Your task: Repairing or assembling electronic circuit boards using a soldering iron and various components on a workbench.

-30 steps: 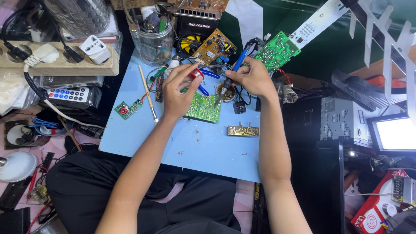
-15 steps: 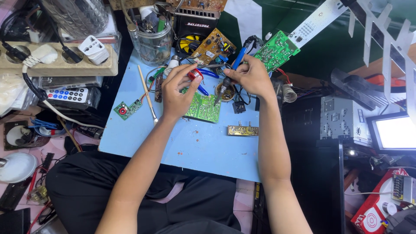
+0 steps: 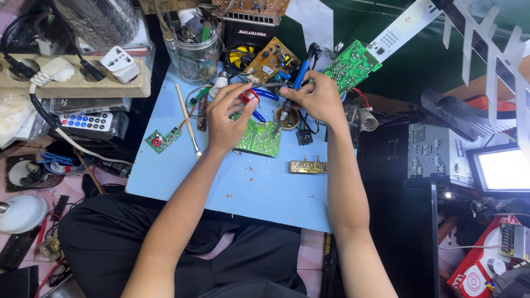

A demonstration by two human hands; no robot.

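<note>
- Nearest, the person's black-clad legs sit under the near edge of a blue board (image 3: 243,187).
- On the board, a small brass strip (image 3: 308,166) lies near the right forearm.
- A green circuit board (image 3: 258,139) lies flat at the middle, just below both hands.
- The left hand (image 3: 227,118) is closed, its fingertips pinching a small red spool (image 3: 249,98) above the circuit board.
- The right hand (image 3: 316,100) is clamped on a soldering iron (image 3: 282,115) with a blue handle; the tip points down toward the circuit board's upper right corner, though contact cannot be told.
- Left of the hands lie a thin brush (image 3: 188,121) and a small green board (image 3: 163,138).
- Farther off stand a glass jar (image 3: 193,58) of tools, a brown board (image 3: 270,60) and another green board (image 3: 351,65).
- At far left, a power strip (image 3: 77,77) and a remote (image 3: 85,121).
</note>
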